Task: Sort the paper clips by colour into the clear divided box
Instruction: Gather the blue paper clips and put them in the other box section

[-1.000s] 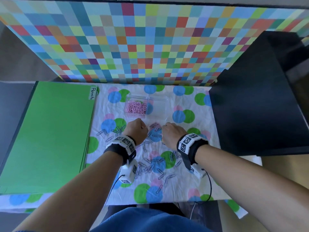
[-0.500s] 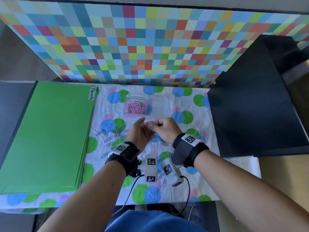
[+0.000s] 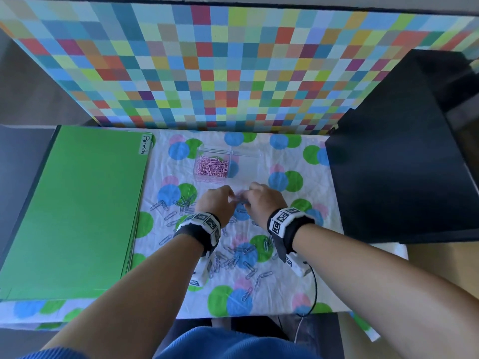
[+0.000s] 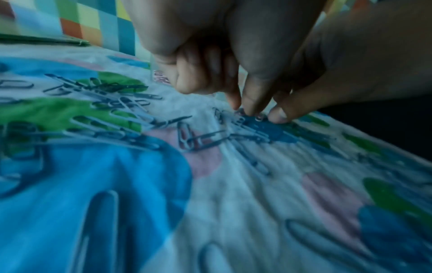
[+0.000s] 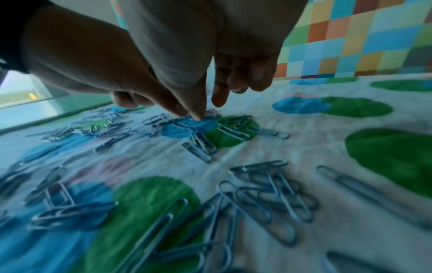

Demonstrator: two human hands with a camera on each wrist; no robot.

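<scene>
The clear divided box (image 3: 255, 154) stands at the back of the cloth, its left compartment full of pink paper clips (image 3: 211, 167). Several blue paper clips (image 3: 243, 257) lie scattered on the cloth around and behind my wrists. Both hands are down on the cloth just in front of the box, fingertips almost meeting over a small pink cluster (image 3: 240, 196). My left hand (image 4: 245, 110) pinches a clip on a blue dot, its other fingers curled. My right hand (image 5: 207, 110) has its thumb tip on the cloth and its forefinger close by, around a pink clip (image 5: 212, 111).
A green folder (image 3: 77, 211) labelled "Permits" lies on the left. On the right stands a black box (image 3: 404, 177). A checkered wall (image 3: 233, 68) closes the back. The dotted cloth (image 3: 285, 294) ends at the table's front edge.
Half a second ago the hands were raised, my right hand laying pink clips in the upturned left palm. Both have turned over and dropped back to the cloth.
</scene>
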